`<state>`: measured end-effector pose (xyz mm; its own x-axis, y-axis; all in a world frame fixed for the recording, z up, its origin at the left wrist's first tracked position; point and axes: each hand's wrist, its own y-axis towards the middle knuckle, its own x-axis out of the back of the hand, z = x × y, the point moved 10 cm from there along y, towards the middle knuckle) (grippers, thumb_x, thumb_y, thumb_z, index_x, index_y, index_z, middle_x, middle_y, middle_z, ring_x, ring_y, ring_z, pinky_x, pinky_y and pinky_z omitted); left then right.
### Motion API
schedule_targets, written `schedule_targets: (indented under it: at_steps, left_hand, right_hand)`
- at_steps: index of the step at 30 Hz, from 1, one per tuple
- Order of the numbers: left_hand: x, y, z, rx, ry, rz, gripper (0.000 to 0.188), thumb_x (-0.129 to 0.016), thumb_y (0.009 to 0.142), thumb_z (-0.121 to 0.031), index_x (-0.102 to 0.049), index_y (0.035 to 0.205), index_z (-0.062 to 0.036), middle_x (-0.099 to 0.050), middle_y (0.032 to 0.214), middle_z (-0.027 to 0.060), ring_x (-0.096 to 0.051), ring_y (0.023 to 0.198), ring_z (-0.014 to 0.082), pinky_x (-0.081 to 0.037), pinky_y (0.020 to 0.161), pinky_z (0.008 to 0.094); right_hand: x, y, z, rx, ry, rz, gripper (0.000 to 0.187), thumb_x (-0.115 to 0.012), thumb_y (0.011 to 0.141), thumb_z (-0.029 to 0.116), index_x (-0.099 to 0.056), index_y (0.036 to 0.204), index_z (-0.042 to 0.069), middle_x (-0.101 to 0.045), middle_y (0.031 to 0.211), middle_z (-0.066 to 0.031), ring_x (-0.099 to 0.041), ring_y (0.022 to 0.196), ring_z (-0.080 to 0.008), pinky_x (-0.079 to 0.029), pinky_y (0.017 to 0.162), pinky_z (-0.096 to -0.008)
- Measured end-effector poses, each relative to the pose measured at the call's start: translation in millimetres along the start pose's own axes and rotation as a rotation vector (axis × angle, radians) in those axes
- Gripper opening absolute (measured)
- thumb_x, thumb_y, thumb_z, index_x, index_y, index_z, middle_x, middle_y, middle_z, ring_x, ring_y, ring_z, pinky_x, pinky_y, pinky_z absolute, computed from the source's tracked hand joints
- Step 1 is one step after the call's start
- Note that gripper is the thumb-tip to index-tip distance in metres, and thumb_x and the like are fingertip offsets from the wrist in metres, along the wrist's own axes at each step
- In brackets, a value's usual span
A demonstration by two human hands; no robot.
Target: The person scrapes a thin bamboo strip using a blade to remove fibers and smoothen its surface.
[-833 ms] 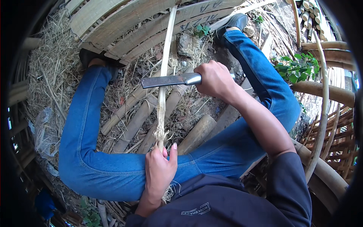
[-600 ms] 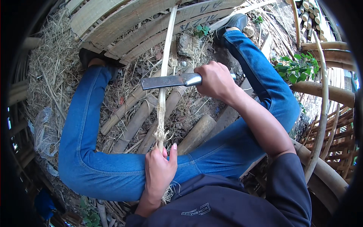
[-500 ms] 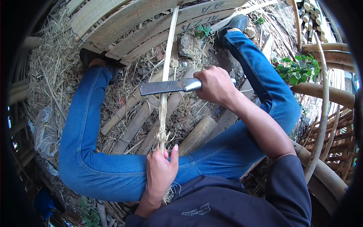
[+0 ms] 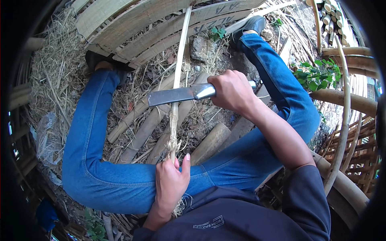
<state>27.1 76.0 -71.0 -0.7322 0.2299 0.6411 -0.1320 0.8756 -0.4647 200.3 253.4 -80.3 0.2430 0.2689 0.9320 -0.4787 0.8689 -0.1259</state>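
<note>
A long pale strip (image 4: 181,50) runs lengthwise between the person's legs, above the littered ground (image 4: 237,60), its near end frayed into a curly tuft. The left hand (image 4: 172,180) grasps that end beside the thigh, fingers wrapped round it and thumb pointing away. Across the strip's middle lies a flat-bladed knife (image 4: 171,97), its handle clenched in the fingers of the right hand (image 4: 233,93); I cannot tell whether the blade presses on it. Below, bamboo poles (image 4: 138,134) lie slantwise on soil strewn with shavings, near a stone (image 4: 202,49). The strip's far end overlaps a slatted wooden panel (image 4: 132,25). Dry straw (image 4: 52,68) heaps at left by crumpled clear plastic (image 4: 46,140); at right are a leafy plant (image 4: 317,74), woven lattice (image 4: 364,148) and stacked bamboo (image 4: 331,20).
</note>
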Motion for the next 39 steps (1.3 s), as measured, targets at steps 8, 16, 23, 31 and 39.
schedule_targets:
  at_steps: [8, 16, 23, 31, 39]
  left_hand:
    - [0.5, 1.2, 1.0, -0.003, -0.025, -0.008, 0.039, -0.073, 0.089, -0.023, -0.052, 0.066, 0.0010, -0.052, 0.053, 0.0214, -0.057, 0.050, 0.0401, -0.042, 0.051, 0.0475]
    - [1.1, 3.9, 1.3, 0.002, -0.047, -0.013, 0.039, -0.073, 0.088, -0.022, -0.051, 0.066, 0.0014, -0.052, 0.053, 0.0219, -0.057, 0.052, 0.0438, -0.043, 0.052, 0.0487]
    - [2.3, 0.2, 1.7, -0.015, -0.040, -0.043, 0.042, -0.075, 0.088, -0.022, -0.046, 0.064, -0.0004, -0.046, 0.048, 0.0136, -0.045, 0.041, 0.0253, -0.036, 0.045, 0.0403]
    - [1.6, 4.3, -1.5, 0.060, -0.014, 0.022, 0.040, -0.073, 0.089, -0.025, -0.052, 0.066, 0.0006, -0.052, 0.051, 0.0207, -0.058, 0.048, 0.0387, -0.043, 0.050, 0.0456]
    - [2.8, 4.7, -3.9, 0.045, -0.009, -0.003, 0.042, -0.073, 0.089, -0.024, -0.049, 0.065, 0.0005, -0.051, 0.051, 0.0196, -0.057, 0.048, 0.0382, -0.041, 0.049, 0.0450]
  right_hand:
    - [-4.1, 4.7, -13.3, -0.041, 0.068, 0.010, 0.009, -0.065, 0.070, 0.012, -0.069, 0.076, 0.006, -0.066, 0.067, -0.0199, -0.069, 0.068, -0.0387, -0.057, 0.070, -0.0473]
    - [-0.2, 8.4, -26.2, -0.086, 0.125, -0.057, 0.007, -0.065, 0.071, 0.011, -0.068, 0.075, 0.007, -0.065, 0.068, -0.0195, -0.067, 0.069, -0.0387, -0.054, 0.072, -0.0488]
    - [1.7, 11.1, -33.7, -0.159, 0.142, -0.035, 0.009, -0.064, 0.073, 0.011, -0.069, 0.075, 0.003, -0.065, 0.069, -0.0221, -0.067, 0.070, -0.0403, -0.055, 0.074, -0.0476]
    - [-7.0, 7.8, -21.2, -0.110, 0.121, 0.049, 0.006, -0.064, 0.069, 0.010, -0.067, 0.072, 0.006, -0.065, 0.068, -0.0191, -0.067, 0.071, -0.0386, -0.055, 0.072, -0.0478]
    - [-4.3, 11.1, -40.0, -0.147, 0.079, -0.037, 0.010, -0.064, 0.071, 0.012, -0.069, 0.076, 0.006, -0.067, 0.070, -0.0211, -0.068, 0.072, -0.0397, -0.056, 0.074, -0.0485]
